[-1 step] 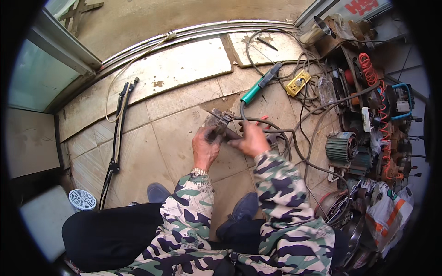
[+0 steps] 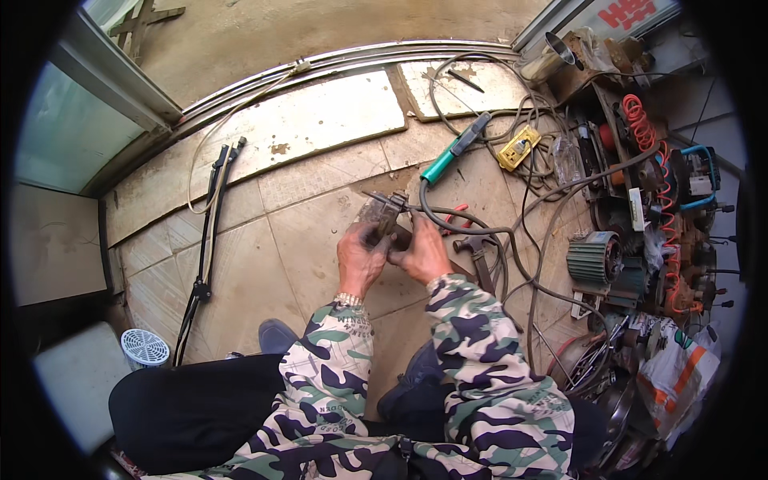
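Above the tiled floor I hold a grimy grey metal part (image 2: 381, 213), blocky with a slotted end and a dark cylindrical section. My left hand (image 2: 360, 258) is wrapped round its left side, fingertips blackened. From the right, my right hand (image 2: 424, 253) closes on the dark section, its thumb close to the left one. What lies between my palms is hidden. Just right of my hands are a hammer (image 2: 479, 258) and a red-handled hand tool (image 2: 454, 217). Beyond the part lies a green corded power tool (image 2: 452, 152), its cable looping past my right hand.
A yellow socket box (image 2: 518, 148) sits among coiled cables. On the right stand a ribbed electric motor (image 2: 592, 258), a coiled red hose (image 2: 638, 116) and a white plastic bag (image 2: 680, 376). Black folded poles (image 2: 206, 228) and a white perforated basket (image 2: 145, 348) are on the left.
My right hand has moved left and in toward the metal part, and its sleeve has shifted with it. The hammer now shows where that hand and forearm covered it.
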Tool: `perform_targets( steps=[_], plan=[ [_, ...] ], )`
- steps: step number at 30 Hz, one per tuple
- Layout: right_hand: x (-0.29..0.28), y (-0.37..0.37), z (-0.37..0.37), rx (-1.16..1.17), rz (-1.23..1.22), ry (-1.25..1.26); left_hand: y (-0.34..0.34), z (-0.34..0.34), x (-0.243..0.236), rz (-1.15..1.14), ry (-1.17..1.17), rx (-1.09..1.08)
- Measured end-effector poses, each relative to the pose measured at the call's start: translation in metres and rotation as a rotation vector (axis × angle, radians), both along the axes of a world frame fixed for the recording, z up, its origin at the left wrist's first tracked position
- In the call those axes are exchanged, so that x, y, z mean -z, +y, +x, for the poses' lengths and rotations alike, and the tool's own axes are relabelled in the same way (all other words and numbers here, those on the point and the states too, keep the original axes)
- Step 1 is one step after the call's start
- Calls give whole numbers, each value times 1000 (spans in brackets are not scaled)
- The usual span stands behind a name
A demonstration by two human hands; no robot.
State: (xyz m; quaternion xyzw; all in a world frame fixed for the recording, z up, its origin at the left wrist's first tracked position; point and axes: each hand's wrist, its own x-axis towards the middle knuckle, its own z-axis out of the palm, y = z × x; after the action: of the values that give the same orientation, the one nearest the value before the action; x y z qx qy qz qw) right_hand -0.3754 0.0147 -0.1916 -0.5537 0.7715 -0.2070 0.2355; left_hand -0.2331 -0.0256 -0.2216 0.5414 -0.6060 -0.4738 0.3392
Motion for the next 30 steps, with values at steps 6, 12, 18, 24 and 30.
perform_targets(
  steps=[6,12,18,24,30],
  plan=[
    [50,-3,20,41,-269,-103,3,1,-14,35,51,19],
    [37,-7,16,30,-219,-597,10,2,2,-19,170,73],
    [40,-1,23,108,-450,-167,-8,27,-8,347,566,166],
    [42,1,30,137,-482,-155,-29,46,-30,498,1077,84],
    [37,0,26,67,-561,-79,-32,44,-31,512,1027,54]
  ],
)
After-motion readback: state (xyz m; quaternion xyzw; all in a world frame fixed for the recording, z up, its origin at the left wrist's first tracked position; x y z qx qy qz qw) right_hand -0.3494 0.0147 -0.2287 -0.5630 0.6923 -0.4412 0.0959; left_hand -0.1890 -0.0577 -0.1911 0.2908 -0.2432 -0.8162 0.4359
